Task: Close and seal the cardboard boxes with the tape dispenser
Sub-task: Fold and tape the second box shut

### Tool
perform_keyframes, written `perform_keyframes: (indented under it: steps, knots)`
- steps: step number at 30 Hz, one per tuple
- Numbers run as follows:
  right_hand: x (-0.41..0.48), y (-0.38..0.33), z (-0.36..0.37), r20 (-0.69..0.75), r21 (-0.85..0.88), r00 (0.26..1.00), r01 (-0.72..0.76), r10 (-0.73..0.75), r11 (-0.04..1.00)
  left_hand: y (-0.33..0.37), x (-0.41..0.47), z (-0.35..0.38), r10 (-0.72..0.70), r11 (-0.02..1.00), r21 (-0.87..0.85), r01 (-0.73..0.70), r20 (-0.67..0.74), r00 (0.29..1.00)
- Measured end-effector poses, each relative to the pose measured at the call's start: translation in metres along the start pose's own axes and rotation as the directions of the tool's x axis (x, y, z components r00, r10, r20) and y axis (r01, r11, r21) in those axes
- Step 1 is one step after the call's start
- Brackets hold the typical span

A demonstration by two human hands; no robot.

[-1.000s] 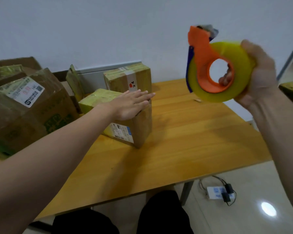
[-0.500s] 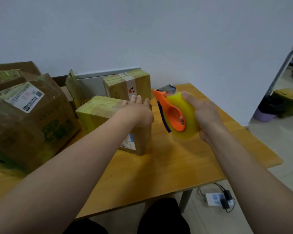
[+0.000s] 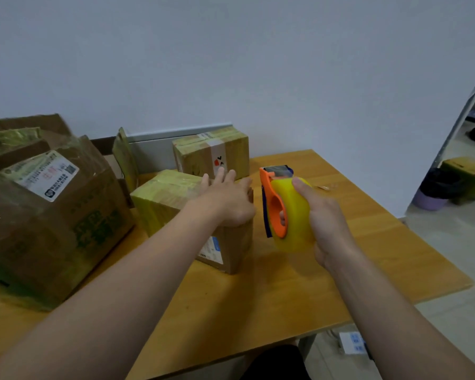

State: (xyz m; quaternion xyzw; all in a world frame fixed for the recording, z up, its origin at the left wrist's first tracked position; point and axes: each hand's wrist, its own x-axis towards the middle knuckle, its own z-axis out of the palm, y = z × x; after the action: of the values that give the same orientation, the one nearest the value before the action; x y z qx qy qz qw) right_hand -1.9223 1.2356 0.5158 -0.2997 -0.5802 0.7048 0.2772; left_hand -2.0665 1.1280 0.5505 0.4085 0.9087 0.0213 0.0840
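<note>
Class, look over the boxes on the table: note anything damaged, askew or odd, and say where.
The large cardboard box at the left of the table looks battered: its walls are creased and bulging, and its top slopes instead of lying flat.

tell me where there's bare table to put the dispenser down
Bare table lies right of the right hand and dispenser, out to the edge, and along the near edge in front of the small box. Crowded: the left and back, with the big box and back box.
</note>
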Motion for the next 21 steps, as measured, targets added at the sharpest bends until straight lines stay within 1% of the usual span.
perform_keyframes:
  steps: [2, 4, 5, 7, 9, 10, 11, 12, 13, 14, 15, 16, 19, 21]
  knots:
    - [0.001, 0.003, 0.01, 0.023, -0.035, 1.0, -0.008, 0.008, 0.999, 0.002, -0.005, 0.007, -0.019, 0.999, 0.051, 0.019, 0.002, 1.0]
    - [0.002, 0.006, 0.021, 0.013, -0.103, 1.0, 0.008, -0.007, 0.995, 0.005, -0.004, 0.009, -0.054, 0.998, 0.041, 0.054, 0.014, 0.998]
    - [0.003, 0.009, 0.026, 0.01, -0.144, 1.0, 0.025, -0.024, 0.989, 0.002, -0.002, 0.008, -0.056, 0.998, 0.011, 0.055, 0.022, 0.998]
    - [0.002, 0.012, 0.033, 0.009, -0.248, 0.997, 0.07, -0.07, 0.966, -0.013, 0.0, -0.002, -0.029, 0.99, -0.136, 0.029, 0.003, 1.0]
    - [0.001, 0.014, 0.038, 0.01, -0.31, 0.992, 0.119, -0.122, 0.943, -0.04, -0.005, -0.015, -0.038, 0.949, -0.316, -0.005, -0.132, 0.991]
    - [0.001, 0.015, 0.041, -0.004, -0.325, 0.988, 0.144, -0.153, 0.935, -0.057, -0.008, -0.019, -0.091, 0.934, -0.358, 0.006, -0.223, 0.97]
    - [0.001, 0.015, 0.043, -0.025, -0.337, 0.982, 0.167, -0.186, 0.926, -0.076, -0.01, -0.021, -0.165, 0.932, -0.358, 0.051, -0.297, 0.941]
    - [0.001, 0.013, 0.046, -0.038, -0.349, 0.974, 0.197, -0.223, 0.916, -0.094, -0.011, -0.021, -0.233, 0.935, -0.333, 0.121, -0.318, 0.919]
    - [0.001, 0.011, 0.05, -0.042, -0.367, 0.964, 0.23, -0.263, 0.901, -0.111, -0.013, -0.019, -0.282, 0.932, -0.309, 0.192, -0.282, 0.917]
    - [-0.001, 0.009, 0.053, -0.038, -0.39, 0.953, 0.263, -0.301, 0.883, -0.124, -0.016, -0.016, -0.308, 0.928, -0.282, 0.243, -0.213, 0.927]
    - [-0.002, 0.007, 0.056, -0.028, -0.416, 0.943, 0.292, -0.332, 0.861, -0.132, -0.018, -0.01, -0.318, 0.929, -0.249, 0.275, -0.153, 0.936]
    - [-0.004, 0.006, 0.06, -0.009, -0.44, 0.936, 0.313, -0.353, 0.842, -0.135, -0.02, -0.005, -0.322, 0.934, -0.207, 0.292, -0.128, 0.938]
    - [-0.007, 0.008, 0.072, 0.048, -0.502, 0.932, 0.333, -0.359, 0.798, -0.128, -0.021, 0.002, -0.377, 0.925, -0.119, 0.361, -0.18, 0.908]
    - [-0.002, 0.01, 0.077, 0.075, -0.523, 0.942, 0.316, -0.326, 0.792, -0.123, -0.022, -0.001, -0.418, 0.908, -0.083, 0.41, -0.165, 0.893]
